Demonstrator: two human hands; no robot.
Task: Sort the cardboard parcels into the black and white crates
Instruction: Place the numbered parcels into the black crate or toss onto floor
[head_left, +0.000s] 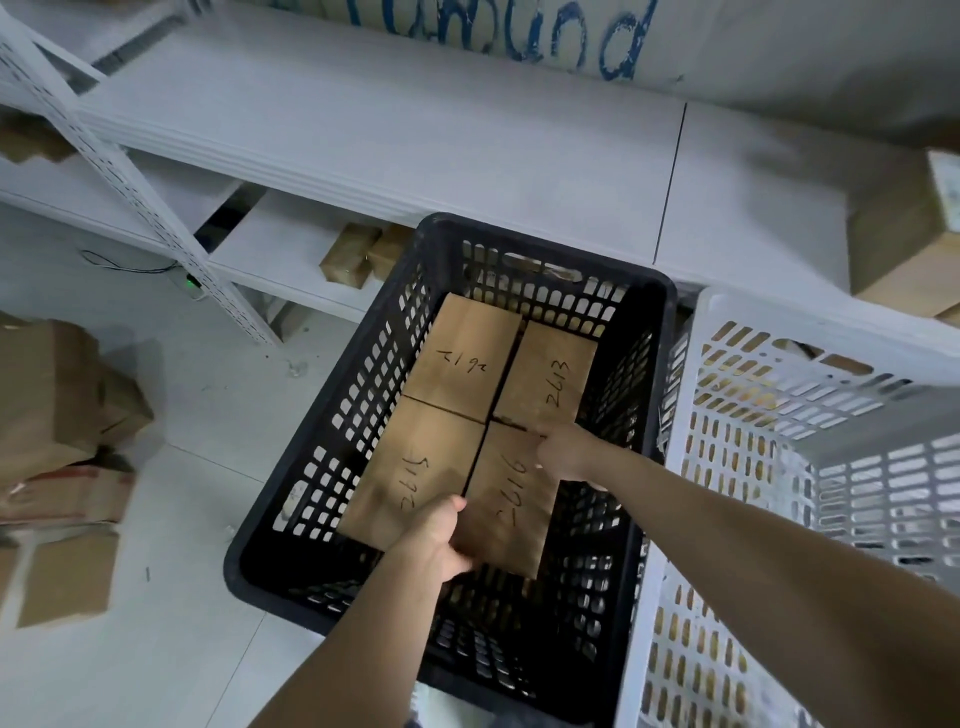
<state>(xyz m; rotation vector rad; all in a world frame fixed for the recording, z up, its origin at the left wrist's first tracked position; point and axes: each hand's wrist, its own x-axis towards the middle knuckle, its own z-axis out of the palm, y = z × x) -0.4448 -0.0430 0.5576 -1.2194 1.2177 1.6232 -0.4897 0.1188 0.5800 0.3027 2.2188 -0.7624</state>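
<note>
A black slotted crate (332, 452) stands on the floor with several cardboard parcels laid flat inside, each with a handwritten number. The near-right parcel (511, 512), marked 2616, is held by both hands inside the crate. My left hand (434, 540) grips its near-left edge. My right hand (566, 452) holds its far-right corner. Beside it lie the near-left parcel (415, 467), the far-left parcel (467, 358) and the far-right parcel (550, 379). A white slotted crate (753, 415) stands right of the black one, touching it.
White metal shelving (415, 135) runs along the back, with small parcels (358, 254) on its lower shelf and a larger box (909, 249) at the right. Loose cardboard boxes (62, 415) are piled on the white tiled floor at the left.
</note>
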